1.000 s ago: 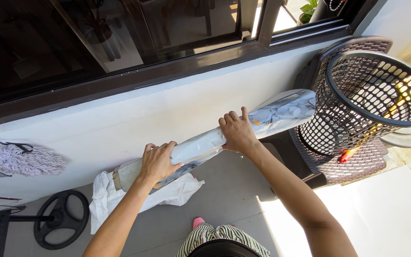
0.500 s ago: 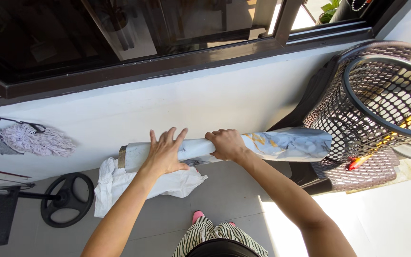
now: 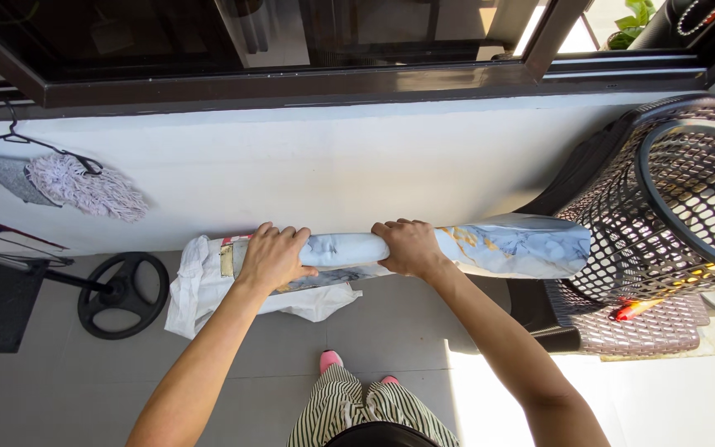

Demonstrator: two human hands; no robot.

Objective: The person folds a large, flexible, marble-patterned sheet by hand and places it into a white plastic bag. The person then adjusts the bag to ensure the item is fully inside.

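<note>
Against the white wall (image 3: 357, 157), from the head view, the roll (image 3: 457, 247) lies level above the floor (image 3: 407, 323), already wound tight along its length; left hand (image 3: 273, 257) clamps near the cloth-wrapped end (image 3: 200, 285), right hand (image 3: 407, 247) grips mid-roll; the far end nears the basket (image 3: 688, 190); cloth not yet off.

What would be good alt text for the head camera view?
Two bare hands, left hand and right hand, grip a long marble-patterned roll held level before a white wall. A dark mesh basket sits on a woven chair at right.
</note>
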